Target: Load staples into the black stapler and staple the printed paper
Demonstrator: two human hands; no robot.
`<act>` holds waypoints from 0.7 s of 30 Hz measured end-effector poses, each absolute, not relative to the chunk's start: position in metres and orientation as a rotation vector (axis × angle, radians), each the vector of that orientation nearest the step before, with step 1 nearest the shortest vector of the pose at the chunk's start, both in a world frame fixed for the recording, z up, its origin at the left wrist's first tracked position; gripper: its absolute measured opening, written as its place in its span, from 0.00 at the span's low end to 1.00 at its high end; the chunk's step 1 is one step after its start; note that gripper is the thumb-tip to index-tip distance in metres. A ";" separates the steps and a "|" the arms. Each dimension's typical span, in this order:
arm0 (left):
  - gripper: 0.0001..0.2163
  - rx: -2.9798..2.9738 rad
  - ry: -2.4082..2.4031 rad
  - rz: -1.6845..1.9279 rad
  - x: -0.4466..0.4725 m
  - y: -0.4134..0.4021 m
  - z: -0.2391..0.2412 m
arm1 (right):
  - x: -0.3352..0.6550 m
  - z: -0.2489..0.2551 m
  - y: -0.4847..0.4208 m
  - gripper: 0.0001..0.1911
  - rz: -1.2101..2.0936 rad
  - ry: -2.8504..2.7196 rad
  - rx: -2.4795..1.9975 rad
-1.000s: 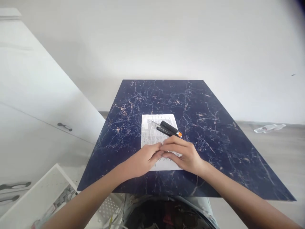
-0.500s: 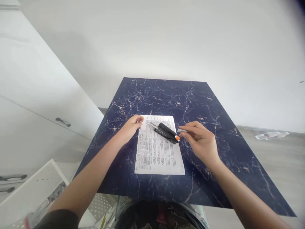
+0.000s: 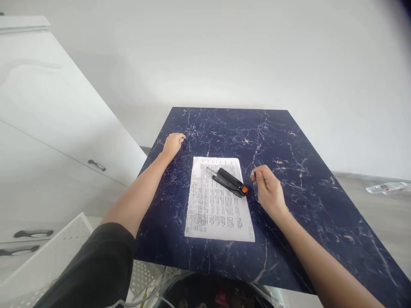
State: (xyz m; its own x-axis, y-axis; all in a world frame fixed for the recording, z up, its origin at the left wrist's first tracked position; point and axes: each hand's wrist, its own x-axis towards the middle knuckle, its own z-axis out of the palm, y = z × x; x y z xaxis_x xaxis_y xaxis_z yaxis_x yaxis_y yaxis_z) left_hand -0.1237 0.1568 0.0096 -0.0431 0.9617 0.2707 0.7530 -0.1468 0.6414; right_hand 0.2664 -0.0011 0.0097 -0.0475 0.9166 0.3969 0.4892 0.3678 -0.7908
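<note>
A black stapler (image 3: pixel 229 182) with an orange end lies opened on a printed sheet of paper (image 3: pixel 199 222), its metal rail sticking out toward the upper left. My right hand (image 3: pixel 269 186) is closed just right of the stapler, pinching a small grey piece (image 3: pixel 253 174) that is mostly hidden by the fingers. Farther back on the left, my left hand (image 3: pixel 172 144) is closed over the table, beyond the paper's upper left corner. Something small and pale shows at its fingertips, too little to name.
The dark blue marbled table (image 3: pixel 224 128) holds the paper and the stapler. A white cabinet (image 3: pixel 64 128) stands at the left, with a white perforated basket (image 3: pixel 73 231) below. On the floor at the right lies a clear plastic wrapper (image 3: pixel 387 187).
My left hand has left the paper's edge and moved away toward the table's far left, its fingers now curled. The grey piece shows less in my right hand. The view has shifted slightly.
</note>
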 end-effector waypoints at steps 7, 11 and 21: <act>0.27 2.069 1.867 0.888 -0.119 0.138 0.020 | 0.269 0.008 -0.009 0.21 0.684 -1.602 -1.318; 0.20 2.078 1.879 1.030 -0.074 0.069 0.033 | 0.254 0.022 -0.023 0.14 0.736 -1.711 -1.189; 0.09 2.220 1.097 1.211 0.015 -0.051 0.035 | 0.232 0.052 -0.025 0.05 0.730 -2.076 -0.880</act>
State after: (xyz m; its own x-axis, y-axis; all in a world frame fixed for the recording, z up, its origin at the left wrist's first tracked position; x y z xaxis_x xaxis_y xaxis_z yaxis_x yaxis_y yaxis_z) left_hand 0.0154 -0.0514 0.0347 0.3233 0.7824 0.5324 0.4524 -0.6219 0.6392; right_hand 0.2322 -0.0250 0.0524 -0.4803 0.7732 0.4141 0.3442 0.6004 -0.7218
